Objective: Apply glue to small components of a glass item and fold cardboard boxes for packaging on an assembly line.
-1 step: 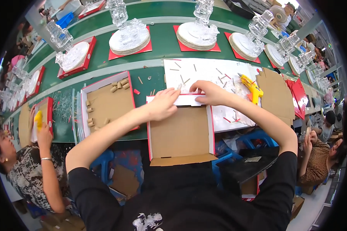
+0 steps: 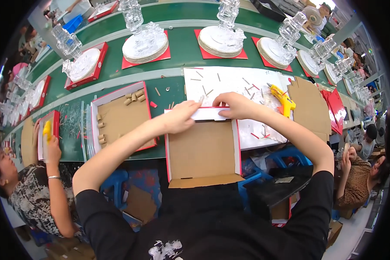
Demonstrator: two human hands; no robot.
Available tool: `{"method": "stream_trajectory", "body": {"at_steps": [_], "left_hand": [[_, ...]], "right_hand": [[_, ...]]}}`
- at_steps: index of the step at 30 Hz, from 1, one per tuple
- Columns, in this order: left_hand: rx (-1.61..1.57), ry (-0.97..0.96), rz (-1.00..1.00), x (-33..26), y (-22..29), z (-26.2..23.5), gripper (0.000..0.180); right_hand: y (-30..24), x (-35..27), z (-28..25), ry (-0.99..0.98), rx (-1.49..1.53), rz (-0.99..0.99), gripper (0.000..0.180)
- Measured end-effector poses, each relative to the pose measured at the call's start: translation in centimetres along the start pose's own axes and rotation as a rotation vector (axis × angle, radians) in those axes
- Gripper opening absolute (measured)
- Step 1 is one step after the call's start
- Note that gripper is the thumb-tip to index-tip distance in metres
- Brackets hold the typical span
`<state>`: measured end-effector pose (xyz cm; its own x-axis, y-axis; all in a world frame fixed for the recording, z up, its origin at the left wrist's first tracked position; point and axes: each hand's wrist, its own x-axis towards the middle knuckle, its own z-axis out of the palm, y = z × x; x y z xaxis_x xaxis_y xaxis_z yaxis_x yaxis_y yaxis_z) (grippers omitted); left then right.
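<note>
A shallow cardboard box (image 2: 203,149), brown inside with red outer edges, lies open in front of me, partly over the table's near edge. Its near flap is folded outward. Both of my hands are at its white far wall (image 2: 207,114). My left hand (image 2: 181,118) is pressed over the left part of that wall, fingers together and pointing to the far side. My right hand (image 2: 236,105) pinches the wall farther right with bent fingers, thumb on the inner side. The outer face of the wall, and some of my fingertips, are hidden.
To the left stands another open box (image 2: 121,112) holding several cardboard tubes. A yellow glue gun (image 2: 283,100) lies right, on a littered white board (image 2: 255,78). Clear ornaments on round white bases (image 2: 146,45) line the far side. A co-worker (image 2: 34,190) works at left.
My hands stay at the far wall; the right fingers have drawn in slightly. The co-worker at left has moved a yellow glue gun a little farther over a box.
</note>
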<state>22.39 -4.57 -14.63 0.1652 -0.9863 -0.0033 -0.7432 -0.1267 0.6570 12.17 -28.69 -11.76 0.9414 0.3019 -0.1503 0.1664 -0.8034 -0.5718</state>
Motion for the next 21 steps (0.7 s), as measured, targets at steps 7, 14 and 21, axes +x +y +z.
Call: {"method": "stream_trajectory", "body": {"at_steps": [7, 14, 21], "left_hand": [[0.464, -0.117, -0.2, -0.1, 1.1, -2.5, 0.026], [0.548, -0.127, -0.093, 0.9, 0.5, -1.8, 0.025], [0.831, 0.049, -0.059, 0.8, 0.6, 0.3, 0.026]], "right_hand": [[-1.6, 0.8, 0.7, -0.066, -0.328, -0.016, 0.035], [-2.7, 1.0, 2.1, -0.059, -0.474, 0.025, 0.031], [-2.9, 1.6, 2.6, 0.032, -0.572, 0.046, 0.022]]}}
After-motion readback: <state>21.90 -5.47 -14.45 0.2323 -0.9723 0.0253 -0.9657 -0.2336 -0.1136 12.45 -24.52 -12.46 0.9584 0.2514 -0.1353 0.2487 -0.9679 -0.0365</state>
